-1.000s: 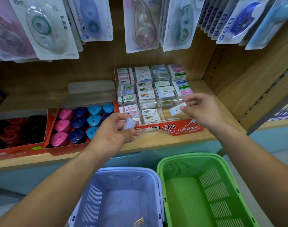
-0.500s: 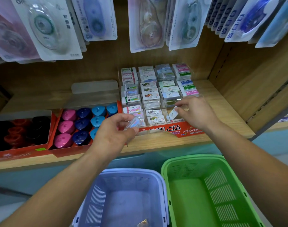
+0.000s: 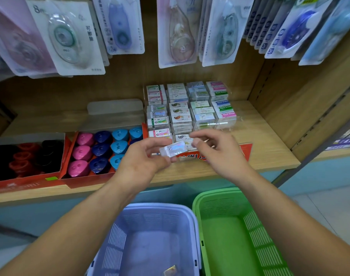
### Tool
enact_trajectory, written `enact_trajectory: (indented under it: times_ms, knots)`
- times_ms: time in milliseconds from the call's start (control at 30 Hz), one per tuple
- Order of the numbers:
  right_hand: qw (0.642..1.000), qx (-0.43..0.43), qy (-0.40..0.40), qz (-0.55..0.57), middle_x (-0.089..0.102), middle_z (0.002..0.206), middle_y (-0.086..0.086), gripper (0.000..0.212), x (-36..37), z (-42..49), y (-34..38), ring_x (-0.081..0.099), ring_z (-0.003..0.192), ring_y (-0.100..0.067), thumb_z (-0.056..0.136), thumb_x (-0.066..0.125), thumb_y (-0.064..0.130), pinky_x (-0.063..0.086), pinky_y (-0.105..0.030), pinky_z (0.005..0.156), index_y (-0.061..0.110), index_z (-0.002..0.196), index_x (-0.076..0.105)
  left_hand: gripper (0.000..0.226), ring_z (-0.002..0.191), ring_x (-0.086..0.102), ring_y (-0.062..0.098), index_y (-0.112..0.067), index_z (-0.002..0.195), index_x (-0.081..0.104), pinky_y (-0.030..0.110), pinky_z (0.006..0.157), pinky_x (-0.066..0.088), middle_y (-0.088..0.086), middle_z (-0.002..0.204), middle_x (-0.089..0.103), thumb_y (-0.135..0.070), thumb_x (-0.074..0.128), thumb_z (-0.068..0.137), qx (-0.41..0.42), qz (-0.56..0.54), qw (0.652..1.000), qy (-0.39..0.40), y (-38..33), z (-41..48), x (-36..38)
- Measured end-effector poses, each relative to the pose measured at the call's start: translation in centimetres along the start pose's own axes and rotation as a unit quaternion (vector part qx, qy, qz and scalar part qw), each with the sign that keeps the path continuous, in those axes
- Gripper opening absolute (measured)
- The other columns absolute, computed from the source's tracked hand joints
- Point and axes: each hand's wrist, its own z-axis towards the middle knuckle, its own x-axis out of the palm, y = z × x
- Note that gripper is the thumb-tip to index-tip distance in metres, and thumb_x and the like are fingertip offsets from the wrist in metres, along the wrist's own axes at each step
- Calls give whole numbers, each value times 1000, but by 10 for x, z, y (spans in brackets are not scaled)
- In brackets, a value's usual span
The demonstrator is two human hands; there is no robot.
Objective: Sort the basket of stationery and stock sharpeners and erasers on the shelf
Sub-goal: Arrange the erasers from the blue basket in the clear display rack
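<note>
While the small white eraser in its shimmery clear wrapper (image 3: 173, 151) sits pinched between thumb and fingers of the left hand (image 3: 144, 162), just in front of the clear plastic compartmented eraser rack (image 3: 226, 124) on the wooden shelf (image 3: 269, 140), the right hand (image 3: 220, 154) hovers at its far end, fingers curled. Whether they grip anything I cannot tell. Best, I'd judge, to match the wrapper to its own row, then slide it in flat, label up, without nudging neighbouring stacks.

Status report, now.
Left hand pinches one eraser over shelf edge. Right hand beside it, holding nothing visible. Nothing between hands and eraser display.
</note>
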Motion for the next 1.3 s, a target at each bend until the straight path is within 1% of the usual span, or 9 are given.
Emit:
enact_trajectory:
  times_ms: [67, 200, 333, 433, 633, 800, 1000, 1167, 1300]
  knots:
    - [997, 14, 44, 64, 73, 87, 6, 15, 10, -3, 8, 65, 71, -22, 94, 68, 21, 51, -27, 67, 33, 103, 72, 36, 88, 77, 18, -17, 113, 70, 16, 71, 56, 7, 119, 68, 8, 68, 88, 8, -14, 1000, 7, 0, -1, 0]
    - [986, 41, 64, 147, 71, 79, 5, 16, 12, -4, 13, 66, 65, -12, 93, 69, 8, 47, -18, 62, 20, 103, 68, 36, 96, 75, 24, -16, 111, 70, 17, 69, 56, 12, 115, 71, 6, 74, 84, 10, -34, 999, -3, 1, 1, -2]
    - [984, 63, 75, 150, 68, 71, 5, 15, 11, -4, 8, 66, 65, -15, 93, 69, 5, 49, -28, 61, 18, 100, 64, 34, 70, 73, 14, -16, 108, 69, 16, 59, 52, 12, 103, 72, 6, 74, 83, 7, -22, 1000, -18, 1, 2, -2]
    - [982, 82, 72, 156, 68, 69, 5, 14, 7, -5, 3, 66, 64, -15, 92, 68, 3, 50, -28, 60, 15, 99, 64, 29, 69, 69, 8, -22, 103, 70, 20, 61, 53, 0, 97, 73, 1, 75, 85, 27, 33, 998, -36, 4, 5, 1]
    - [992, 94, -22, 76, 70, 76, 0, 11, -12, 11, -10, 68, 62, -14, 91, 73, 15, 49, -27, 64, 19, 98, 66, 28, 97, 61, 3, -32, 116, 66, 24, 88, 52, -18, 106, 65, -20, 70, 91, 104, 328, 931, -124, 8, 10, -10]
    - [994, 90, -56, 9, 69, 74, 1, 9, -13, 36, -20, 70, 65, -18, 92, 73, 22, 50, -32, 63, 25, 93, 64, 42, 116, 56, 12, -29, 130, 62, 31, 99, 46, -10, 129, 59, -26, 71, 89, 98, 393, 904, -137, 12, 12, -19]
    - [996, 53, -31, -71, 73, 75, 3, 13, 0, 54, -22, 67, 67, -7, 90, 75, 26, 56, -32, 71, 20, 99, 69, 45, 117, 54, 10, -27, 133, 60, 24, 94, 41, -11, 133, 54, -27, 71, 90, 90, 411, 899, -120, 16, 15, -21]
    - [997, 59, -35, -47, 71, 79, 1, 12, 10, 55, -18, 68, 76, -9, 92, 72, 24, 52, -28, 74, 20, 102, 69, 44, 113, 55, 9, -25, 133, 60, 20, 90, 39, -13, 131, 53, -27, 71, 90, 98, 415, 898, -108, 20, 19, -24]
    - [996, 57, -63, 1, 71, 82, 0, 11, 13, 54, -9, 70, 78, -16, 93, 70, 24, 59, -41, 82, 23, 104, 69, 43, 112, 56, 9, -25, 132, 62, 20, 93, 41, -14, 131, 54, -27, 71, 90, 104, 410, 900, -107, 20, 20, -26]
